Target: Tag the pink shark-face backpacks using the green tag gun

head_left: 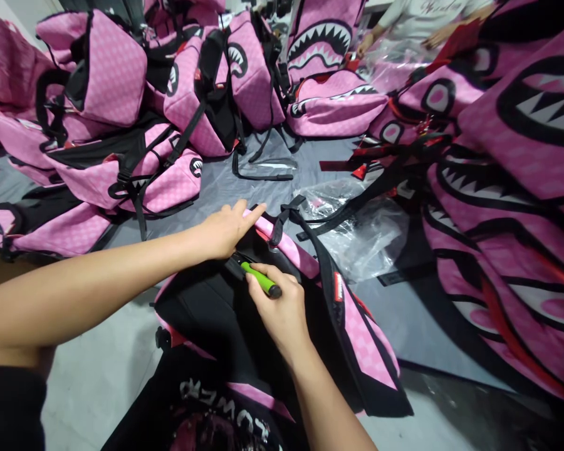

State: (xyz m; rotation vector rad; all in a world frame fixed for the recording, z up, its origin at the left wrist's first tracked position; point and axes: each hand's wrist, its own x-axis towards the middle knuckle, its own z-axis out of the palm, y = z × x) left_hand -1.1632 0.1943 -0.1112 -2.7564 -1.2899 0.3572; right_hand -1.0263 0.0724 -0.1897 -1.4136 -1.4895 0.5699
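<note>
A pink and black backpack lies back-side up on the grey floor in front of me. My left hand presses on its upper edge, fingers together and stretched toward the pink top. My right hand is closed round a small green-handled tool, whose tip touches the black back panel just below my left hand. A black strap loops up from the bag's top.
Piles of pink shark-mouth backpacks ring the floor on the left, back and right. A clear plastic bag lies just beyond my bag. Another person's hands work at the far back right.
</note>
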